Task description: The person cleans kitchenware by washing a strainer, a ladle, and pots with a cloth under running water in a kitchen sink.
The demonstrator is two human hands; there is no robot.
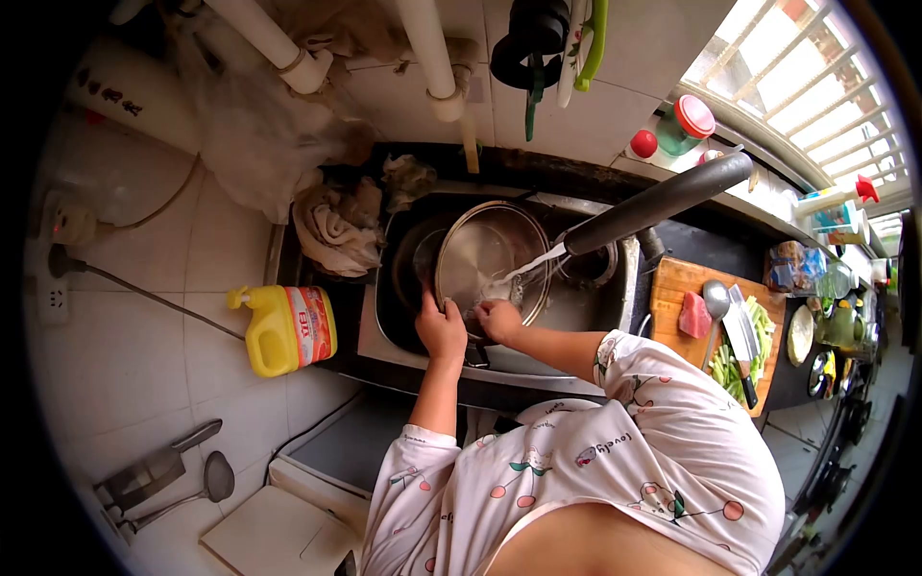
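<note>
A round metal pot (480, 230) is tilted in the metal sink (622, 288), its inside facing me. My left hand (442, 328) grips the pot's near left rim. Over the near right rim, my right hand (499, 321) is closed on something pale and wet inside the pot, perhaps a cloth or scrubber; it is too small to make out. Water runs from the dark faucet (653, 204) into the pot beside my right hand. The pot's handle points toward me, below the rim.
Crumpled cloths (336, 228) lie left of the sink. A yellow bottle (279, 331) stands at the left. On the right, a cutting board (672, 278) holds meat, a ladle, a knife (740, 331) and chopped greens. Jars stand along the windowsill.
</note>
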